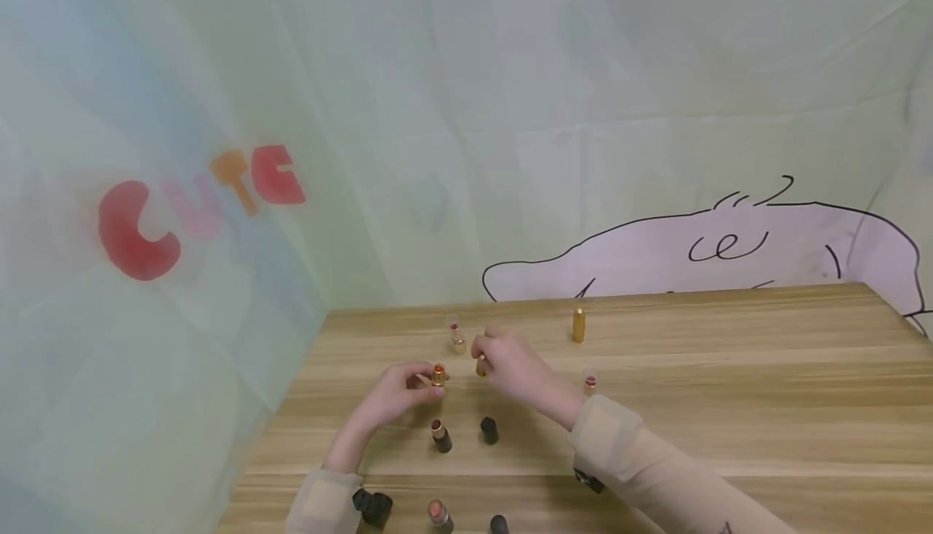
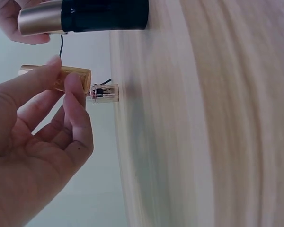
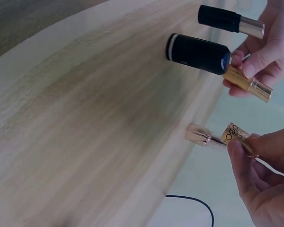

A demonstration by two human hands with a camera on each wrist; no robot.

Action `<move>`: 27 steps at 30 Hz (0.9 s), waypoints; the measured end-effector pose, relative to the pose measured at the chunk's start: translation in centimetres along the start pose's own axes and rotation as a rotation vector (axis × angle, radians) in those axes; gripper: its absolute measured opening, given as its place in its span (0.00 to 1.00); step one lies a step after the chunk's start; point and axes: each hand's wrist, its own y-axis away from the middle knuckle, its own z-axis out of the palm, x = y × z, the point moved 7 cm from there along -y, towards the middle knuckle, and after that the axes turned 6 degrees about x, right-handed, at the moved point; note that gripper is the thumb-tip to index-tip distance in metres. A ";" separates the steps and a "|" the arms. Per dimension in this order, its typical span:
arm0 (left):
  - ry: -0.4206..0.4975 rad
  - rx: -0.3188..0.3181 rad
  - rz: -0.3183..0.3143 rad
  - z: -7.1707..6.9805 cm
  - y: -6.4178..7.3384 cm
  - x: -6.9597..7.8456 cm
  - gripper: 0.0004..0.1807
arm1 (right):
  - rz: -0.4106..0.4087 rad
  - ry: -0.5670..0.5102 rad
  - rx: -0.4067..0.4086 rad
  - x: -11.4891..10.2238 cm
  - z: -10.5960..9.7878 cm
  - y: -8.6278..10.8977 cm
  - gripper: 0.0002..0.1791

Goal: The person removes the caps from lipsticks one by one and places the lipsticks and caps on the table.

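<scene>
My left hand pinches the gold base of an open lipstick between thumb and fingers, its red tip upward. The same gold lipstick tube shows between the fingertips in the left wrist view. To its right, my right hand grips a gold lipstick cap, mostly covered by the fingers in the head view. Lettering shows on this gold cap in the right wrist view. Cap and base are apart. Nearer the body stand an uncapped black lipstick and a black cap.
Behind the hands stands a lipstick with a clear cap. A closed gold lipstick is at the back right, and another clear-capped lipstick is beside the right forearm. A pink lipstick and a black cap stand at the front of the wooden table.
</scene>
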 end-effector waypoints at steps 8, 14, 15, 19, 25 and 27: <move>0.003 -0.034 0.032 0.4 -0.5 0.1 0.13 | 0.000 0.034 -0.045 0.3 1.1 0.1 0.08; -0.007 -0.060 0.046 0.6 -0.9 0.0 0.12 | 0.022 0.021 -0.078 0.6 1.8 0.2 0.08; -0.011 -0.067 0.048 0.7 -0.9 0.0 0.12 | 0.028 0.024 -0.085 0.7 1.9 0.2 0.08; -0.020 -0.088 0.057 0.9 -1.0 0.1 0.12 | 0.046 0.042 -0.116 0.8 2.3 0.2 0.07; -0.033 -0.097 0.055 1.0 -1.0 0.4 0.12 | 0.048 0.059 -0.148 0.8 2.7 0.2 0.08; -0.045 -0.101 0.056 1.0 -1.0 0.4 0.12 | 0.051 0.068 -0.159 0.9 2.7 0.2 0.08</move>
